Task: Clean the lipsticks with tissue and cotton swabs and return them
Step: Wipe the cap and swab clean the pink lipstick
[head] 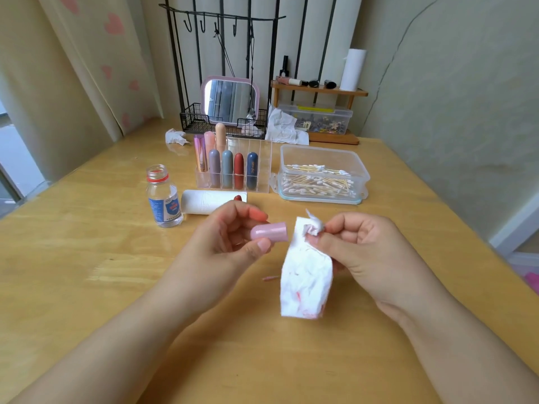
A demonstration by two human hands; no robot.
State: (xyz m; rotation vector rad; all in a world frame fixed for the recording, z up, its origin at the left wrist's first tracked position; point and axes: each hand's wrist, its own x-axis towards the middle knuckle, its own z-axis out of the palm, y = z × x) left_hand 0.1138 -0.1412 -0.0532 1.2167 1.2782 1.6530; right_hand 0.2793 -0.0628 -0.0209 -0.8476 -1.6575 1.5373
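Fingers of the left hand (230, 237) pinch a pink lipstick cap (269, 231); the right hand (358, 246) grips a red-stained tissue (306, 275) above the tabletop (87, 258) near its front edge.

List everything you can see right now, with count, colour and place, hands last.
cap: one, pink, in left hand
tissue: one, white with red stains, in right hand
lipsticks: seven, mixed colours, upright in organizer
organizer: one, clear, table centre
swab box: one, clear, right of organizer
bottle: one, clear, uncapped, left of roll
roll: one, white, lying in front of organizer
crumpled tissues: two, white, behind organizer
mirror: one, pink frame, in wire rack
shelf: one, wooden, back right
table: one, tan wood
left hand: pinches cap
right hand: pinches tissue
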